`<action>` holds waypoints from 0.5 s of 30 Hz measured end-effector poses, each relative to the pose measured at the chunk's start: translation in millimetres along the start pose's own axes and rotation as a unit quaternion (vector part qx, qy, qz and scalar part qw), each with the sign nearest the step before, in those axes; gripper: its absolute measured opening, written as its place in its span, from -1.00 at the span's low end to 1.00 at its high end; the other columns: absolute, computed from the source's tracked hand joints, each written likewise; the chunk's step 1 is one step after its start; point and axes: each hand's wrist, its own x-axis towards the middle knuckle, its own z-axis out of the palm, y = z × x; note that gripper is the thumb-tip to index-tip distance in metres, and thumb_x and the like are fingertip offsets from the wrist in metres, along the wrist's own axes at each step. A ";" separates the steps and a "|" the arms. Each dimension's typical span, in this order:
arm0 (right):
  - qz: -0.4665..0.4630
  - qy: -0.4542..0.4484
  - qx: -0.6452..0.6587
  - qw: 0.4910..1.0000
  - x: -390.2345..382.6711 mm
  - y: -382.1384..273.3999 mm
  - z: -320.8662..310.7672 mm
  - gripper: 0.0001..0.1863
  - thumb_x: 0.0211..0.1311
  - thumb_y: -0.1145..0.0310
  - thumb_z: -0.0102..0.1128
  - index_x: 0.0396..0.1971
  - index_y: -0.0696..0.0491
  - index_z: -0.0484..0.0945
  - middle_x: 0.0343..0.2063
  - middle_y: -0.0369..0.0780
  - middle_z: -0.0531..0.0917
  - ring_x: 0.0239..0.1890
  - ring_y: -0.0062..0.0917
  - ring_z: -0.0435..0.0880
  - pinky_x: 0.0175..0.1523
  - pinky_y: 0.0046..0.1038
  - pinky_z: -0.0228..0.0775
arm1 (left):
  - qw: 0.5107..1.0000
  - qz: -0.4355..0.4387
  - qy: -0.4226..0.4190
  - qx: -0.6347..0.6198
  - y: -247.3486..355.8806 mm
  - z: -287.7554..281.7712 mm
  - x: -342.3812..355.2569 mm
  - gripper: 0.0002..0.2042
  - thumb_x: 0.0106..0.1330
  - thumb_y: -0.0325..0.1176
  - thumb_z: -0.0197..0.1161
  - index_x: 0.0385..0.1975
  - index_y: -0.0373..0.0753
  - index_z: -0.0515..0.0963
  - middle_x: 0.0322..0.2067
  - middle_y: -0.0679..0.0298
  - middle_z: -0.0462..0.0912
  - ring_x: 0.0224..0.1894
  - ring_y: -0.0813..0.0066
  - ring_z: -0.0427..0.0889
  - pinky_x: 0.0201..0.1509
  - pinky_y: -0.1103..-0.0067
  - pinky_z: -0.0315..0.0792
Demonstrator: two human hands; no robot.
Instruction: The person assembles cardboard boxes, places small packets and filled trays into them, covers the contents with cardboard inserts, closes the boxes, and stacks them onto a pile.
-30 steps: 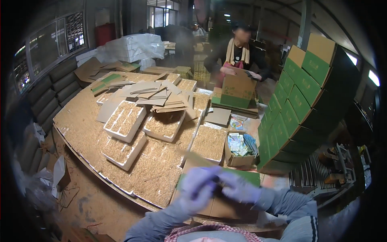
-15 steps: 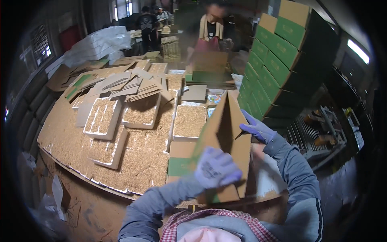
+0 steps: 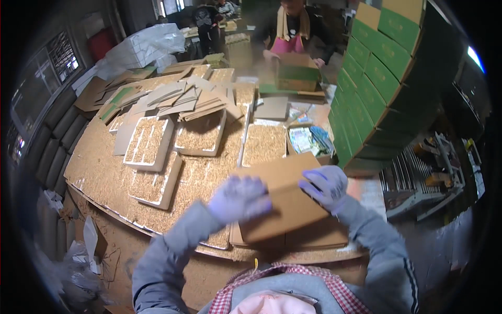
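Note:
A brown cardboard box (image 3: 285, 196) tilts between my hands, low over the near part of the table. My left hand (image 3: 240, 198), in a pale purple glove and a little blurred, grips its left edge. My right hand (image 3: 325, 186), gloved alike, curls its fingers over the right edge. Beneath the box, flat brown cardboard (image 3: 319, 238) lies on the table. Just beyond it stands a white tray filled with brown flaky material (image 3: 264, 142). An open box of colourful packets (image 3: 311, 141) sits near my right hand.
More filled trays (image 3: 149, 141) cover the left of the table (image 3: 110, 193), with loose cardboard sheets (image 3: 180, 102) on top. Green-and-brown boxes (image 3: 374, 78) form a tall stack at right, by a roller conveyor (image 3: 408, 175). Across the table a person (image 3: 295, 31) handles another box (image 3: 297, 72).
The cardboard piece, upright and folded before, now lies over with a broad brown face upward. My left hand moved left and farther away. The person opposite now holds a box.

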 end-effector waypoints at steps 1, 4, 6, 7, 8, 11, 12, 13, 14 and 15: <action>0.069 0.015 -0.032 0.997 4.6 -8.4 -9.6 -0.43 -0.19 0.21 0.46 -0.09 0.05 0.50 -0.12 -0.21 0.51 -0.13 -0.35 0.51 -0.02 -0.38 0.35 | 0.966 -0.192 -0.026 -0.173 42.1 -5.5 -5.9 -0.42 0.28 0.09 0.01 0.15 -0.21 0.34 0.16 -0.01 0.34 0.21 -0.03 0.32 0.27 0.02 -0.01; 0.520 0.038 0.521 0.675 -12.6 -35.5 -22.5 -0.40 -0.01 0.22 0.37 0.03 0.14 0.39 -0.02 -0.15 0.48 0.02 -0.25 0.48 0.16 -0.25 0.32 | 0.925 -0.313 0.052 -0.209 76.3 17.2 -30.9 -0.29 0.33 0.12 -0.09 0.34 -0.24 0.04 0.36 -0.05 -0.05 0.40 0.00 -0.08 0.38 0.12 -0.20; 0.559 -0.127 0.530 0.625 -12.2 -29.4 -46.0 -0.39 0.05 0.21 0.32 0.07 0.17 0.35 0.05 -0.13 0.44 0.08 -0.26 0.45 0.19 -0.26 0.30 | 0.674 -0.424 0.255 -0.549 85.6 51.7 -46.3 -0.37 0.47 -0.06 -0.28 0.38 -0.27 -0.27 0.39 -0.03 -0.23 0.43 0.08 -0.22 0.43 0.23 -0.28; 0.554 -0.145 0.530 0.626 -25.1 -13.8 -44.5 -0.39 0.05 0.21 0.32 0.07 0.17 0.35 0.05 -0.13 0.44 0.08 -0.26 0.45 0.19 -0.26 0.30 | 0.664 -0.434 0.266 -0.547 81.0 44.7 -38.4 -0.37 0.47 -0.06 -0.28 0.38 -0.27 -0.27 0.39 -0.03 -0.23 0.43 0.08 -0.22 0.43 0.23 -0.28; 0.475 -0.198 0.444 0.734 -49.8 5.7 -37.4 -0.41 0.06 0.22 0.29 0.07 0.17 0.36 0.05 -0.10 0.45 0.08 -0.21 0.44 0.21 -0.25 0.27 | 0.530 -0.402 0.356 -0.656 57.8 29.8 -17.7 -0.38 0.48 -0.11 -0.27 0.38 -0.24 -0.33 0.39 -0.04 -0.24 0.43 0.11 -0.25 0.43 0.27 -0.28; 0.187 -0.327 0.141 0.915 -136.4 19.6 -24.4 -0.47 0.07 0.25 0.19 0.05 0.16 0.39 0.04 0.02 0.45 0.09 -0.08 0.42 0.28 -0.20 0.18 | 0.521 -0.499 0.331 -0.609 11.7 -6.8 -6.5 -0.32 0.30 -0.36 0.08 0.39 -0.08 -0.08 0.38 -0.13 -0.30 0.45 0.11 -0.36 0.44 0.35 -0.27; 0.310 -0.333 0.127 0.881 -138.1 17.1 -12.0 -0.61 0.08 0.30 0.10 -0.09 0.15 0.52 0.01 0.07 0.47 0.10 -0.03 0.39 0.32 -0.17 0.11 | 0.621 -0.503 0.262 -0.540 18.7 15.4 -20.7 -0.36 0.23 -0.43 0.06 0.35 -0.12 0.04 0.37 -0.16 -0.30 0.45 0.08 -0.37 0.44 0.35 -0.27; 0.227 -0.316 0.175 0.905 -138.1 46.9 6.1 -0.67 0.08 0.38 0.08 -0.14 0.17 0.55 0.00 0.06 0.49 0.10 -0.07 0.41 0.30 -0.20 0.15 | 0.713 -0.492 0.195 -0.459 31.6 38.9 -36.7 -0.38 0.16 -0.51 0.04 0.30 -0.16 0.16 0.37 -0.19 -0.30 0.44 0.06 -0.38 0.44 0.36 -0.27; 0.329 -0.252 0.277 0.867 -77.9 53.2 23.6 -0.66 0.14 0.39 0.06 -0.09 0.19 0.52 -0.02 -0.01 0.53 0.11 -0.21 0.45 0.26 -0.31 0.20 | 0.706 -0.494 0.205 -0.464 40.1 39.5 -43.4 -0.41 0.09 -0.58 -0.08 0.23 -0.20 0.26 0.36 -0.21 -0.26 0.44 0.02 -0.38 0.44 0.37 -0.24; 0.382 -0.172 0.345 0.840 -44.2 71.5 42.7 -0.66 0.24 0.39 0.01 0.00 0.16 0.48 0.01 -0.12 0.53 0.10 -0.41 0.47 0.21 -0.43 0.24 | 0.715 -0.501 0.193 -0.446 46.0 34.6 -39.2 -0.42 0.07 -0.58 -0.09 0.21 -0.19 0.30 0.35 -0.23 -0.22 0.44 0.00 -0.38 0.44 0.36 -0.24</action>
